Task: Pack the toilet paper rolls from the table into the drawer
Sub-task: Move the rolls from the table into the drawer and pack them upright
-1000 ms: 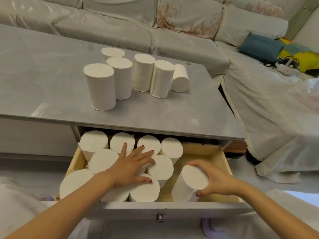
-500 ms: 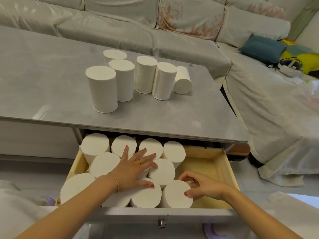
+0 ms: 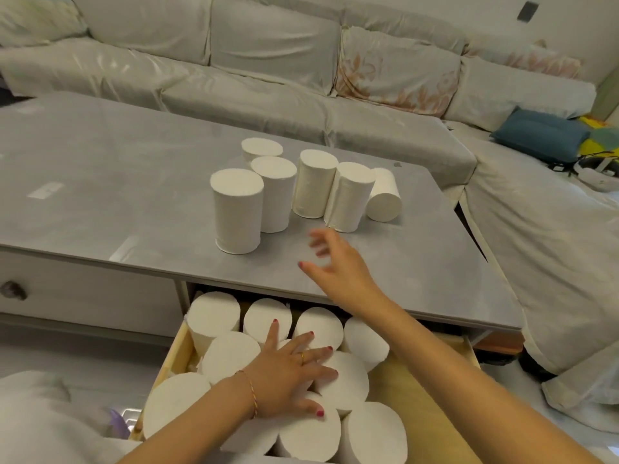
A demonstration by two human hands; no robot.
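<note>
Our left hand point(image 3: 284, 373) presses flat on the packed rolls point(image 3: 341, 380) in the drawer point(image 3: 432, 390). Right hand point(image 3: 335, 266) has let go of the last roll, now reaches over the table point(image 3: 100, 169), fingers spread, blurred, probably empty. Six rolls point(image 3: 237, 209) remain there.

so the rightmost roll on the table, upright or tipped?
Tipped. The rightmost roll lies on its side, flat end facing the camera; the other five rolls stand on end.
</note>
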